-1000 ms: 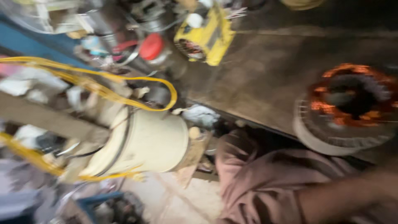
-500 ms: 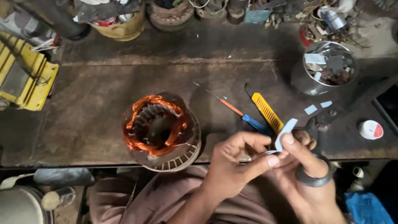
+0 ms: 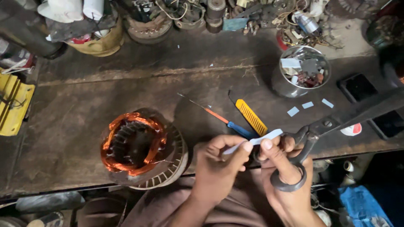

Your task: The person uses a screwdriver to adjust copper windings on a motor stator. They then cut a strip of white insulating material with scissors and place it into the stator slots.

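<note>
I hold both my hands close together just in front of the near edge of the desk [image 3: 126,88], above my lap. My left hand [image 3: 219,168] is curled, and its thumb and first fingers pinch one end of a narrow pale paper strip [image 3: 256,141]. My right hand [image 3: 280,162] is also closed: its thumb presses on the other part of the same strip, and its fingers go through the ring handle of one pair of dark scissors [image 3: 320,130]. The blades of the scissors point up and to the right, over the desk edge. The strip lies almost level between the two hands, a little higher on the right end.

On the desk I count one motor core with copper wire [image 3: 134,147] to the left of my hands, one screwdriver with a blue handle [image 3: 219,117], one yellow tool [image 3: 251,117] just beside it, three small pale paper pieces [image 3: 307,105], and one round metal tin [image 3: 304,69] with scraps inside.
</note>
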